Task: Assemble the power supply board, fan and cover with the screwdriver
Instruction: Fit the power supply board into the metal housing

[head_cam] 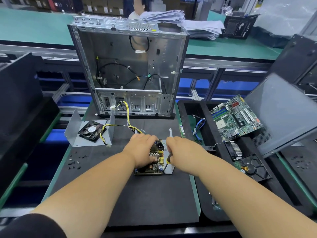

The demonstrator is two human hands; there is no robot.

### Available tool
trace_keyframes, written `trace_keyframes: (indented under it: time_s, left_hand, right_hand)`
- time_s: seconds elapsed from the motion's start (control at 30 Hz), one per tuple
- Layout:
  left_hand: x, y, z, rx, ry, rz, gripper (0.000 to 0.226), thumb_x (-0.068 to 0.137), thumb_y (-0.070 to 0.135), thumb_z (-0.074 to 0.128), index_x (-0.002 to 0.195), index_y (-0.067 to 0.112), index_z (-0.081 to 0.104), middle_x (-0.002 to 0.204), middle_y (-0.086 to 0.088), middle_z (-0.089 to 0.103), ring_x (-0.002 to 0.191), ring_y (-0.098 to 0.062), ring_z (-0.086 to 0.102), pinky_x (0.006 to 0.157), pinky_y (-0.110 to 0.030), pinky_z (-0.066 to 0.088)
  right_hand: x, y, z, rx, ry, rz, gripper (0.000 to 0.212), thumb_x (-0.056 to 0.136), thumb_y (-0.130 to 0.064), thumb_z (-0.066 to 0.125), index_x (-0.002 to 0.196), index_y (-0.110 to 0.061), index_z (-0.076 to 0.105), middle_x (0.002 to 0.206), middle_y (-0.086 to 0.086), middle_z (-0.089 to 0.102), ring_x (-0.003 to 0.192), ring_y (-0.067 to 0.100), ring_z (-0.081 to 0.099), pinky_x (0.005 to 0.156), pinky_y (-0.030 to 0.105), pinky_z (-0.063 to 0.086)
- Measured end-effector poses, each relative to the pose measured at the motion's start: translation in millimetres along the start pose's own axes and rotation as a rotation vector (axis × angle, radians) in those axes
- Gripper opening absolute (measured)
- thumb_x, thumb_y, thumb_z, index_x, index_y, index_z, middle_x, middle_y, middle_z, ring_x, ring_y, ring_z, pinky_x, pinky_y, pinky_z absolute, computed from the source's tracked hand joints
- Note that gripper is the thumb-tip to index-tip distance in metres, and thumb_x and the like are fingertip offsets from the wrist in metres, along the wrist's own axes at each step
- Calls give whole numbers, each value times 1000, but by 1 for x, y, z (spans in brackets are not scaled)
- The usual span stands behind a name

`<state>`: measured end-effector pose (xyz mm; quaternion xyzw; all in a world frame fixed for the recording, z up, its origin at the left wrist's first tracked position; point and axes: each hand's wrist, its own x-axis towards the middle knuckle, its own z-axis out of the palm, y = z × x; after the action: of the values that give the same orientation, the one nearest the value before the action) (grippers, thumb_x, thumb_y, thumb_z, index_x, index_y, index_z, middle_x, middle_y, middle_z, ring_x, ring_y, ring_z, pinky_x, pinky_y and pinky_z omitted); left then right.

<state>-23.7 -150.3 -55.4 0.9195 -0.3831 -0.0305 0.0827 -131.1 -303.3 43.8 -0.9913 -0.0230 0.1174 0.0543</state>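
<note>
The power supply board (155, 166) lies in its metal base tray (169, 169) on the black mat, in the middle of the view. My left hand (142, 150) rests on top of the board, fingers curled over its far end by the black mains socket (159, 144). My right hand (180, 150) grips a screwdriver (167, 162) with a yellow and black handle, its tip down at the board's near right corner. The black fan (91, 130) lies inside the bent metal cover (73, 133) to the left. Yellow and black wires (127, 115) run from the board toward the case.
An open computer case (130, 69) stands upright behind the mat. Several loose black screws (75, 161) lie at the left. A black tray (190, 115) at the right holds a motherboard (236, 117), a blue cable and a heatsink. A person stands beyond the far bench.
</note>
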Motion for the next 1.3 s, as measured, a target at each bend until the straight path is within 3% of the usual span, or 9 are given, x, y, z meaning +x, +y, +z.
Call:
trace_keyframes:
  time_s: [0.17, 0.37, 0.47, 0.57, 0.77, 0.97, 1.07, 1.23, 1.3]
  left_hand:
    - [0, 0, 1, -10, 2, -1, 71, 75, 58, 69, 134, 31, 40, 128, 9, 54, 122, -18, 43, 108, -34, 23]
    - [0, 0, 1, 4, 8, -4, 71, 75, 59, 68, 134, 30, 41, 128, 9, 54, 122, -17, 43, 108, -34, 24]
    - [1, 0, 1, 3, 17, 0, 71, 75, 59, 68, 133, 31, 41, 127, 10, 54, 121, -17, 44, 107, -34, 25]
    - [1, 0, 1, 8, 18, 7, 71, 74, 60, 68, 133, 31, 41, 126, 10, 55, 121, -17, 45, 106, -34, 27]
    - [1, -1, 2, 12, 8, 9, 69, 75, 61, 68, 131, 30, 41, 125, 10, 55, 120, -16, 45, 106, -35, 27]
    - [1, -1, 1, -5, 8, 1, 70, 75, 60, 69, 132, 31, 41, 126, 10, 54, 121, -16, 44, 106, -34, 26]
    - [1, -1, 1, -14, 6, -5, 69, 74, 59, 69, 132, 31, 42, 126, 10, 55, 121, -17, 44, 106, -35, 26]
    - [1, -1, 2, -15, 14, -4, 67, 75, 59, 67, 130, 32, 43, 124, 11, 56, 119, -16, 46, 104, -34, 28]
    - [1, -1, 1, -11, 12, -1, 67, 75, 61, 67, 130, 32, 42, 122, 11, 56, 118, -16, 46, 104, -34, 28]
  right_hand:
    - [8, 0, 0, -73, 5, -11, 20, 88, -29, 65, 100, -17, 55, 88, 0, 55, 85, 24, 54, 64, 31, 41]
    - [12, 1, 22, -274, 173, 77, 31, 101, -41, 40, 78, -20, 42, 62, -4, 31, 65, 23, 44, 51, 27, 30]
    - [9, 2, 24, -263, 194, 108, 29, 101, -43, 36, 85, -22, 46, 64, -4, 31, 66, 23, 44, 48, 26, 27]
    - [7, 2, 18, -101, 198, 65, 18, 93, -32, 44, 92, -18, 33, 70, -4, 33, 69, 23, 43, 48, 30, 23]
    - [3, 6, 1, 90, 45, -108, 18, 93, -28, 56, 96, -20, 40, 89, -2, 49, 81, 24, 49, 66, 37, 43]
    - [12, 4, 12, -195, 124, 43, 42, 97, -51, 44, 73, -18, 33, 64, -5, 33, 70, 24, 44, 49, 28, 26]
    - [13, 1, 21, -231, 194, 120, 51, 99, -53, 34, 61, -20, 29, 60, -4, 35, 61, 22, 44, 51, 23, 32]
    - [8, -2, 18, -90, 179, 80, 27, 90, -40, 40, 72, -19, 39, 73, -4, 44, 71, 23, 45, 52, 29, 27]
    - [6, 1, 16, -14, 150, -12, 24, 89, -35, 44, 103, -18, 52, 97, 0, 54, 86, 24, 50, 63, 33, 38]
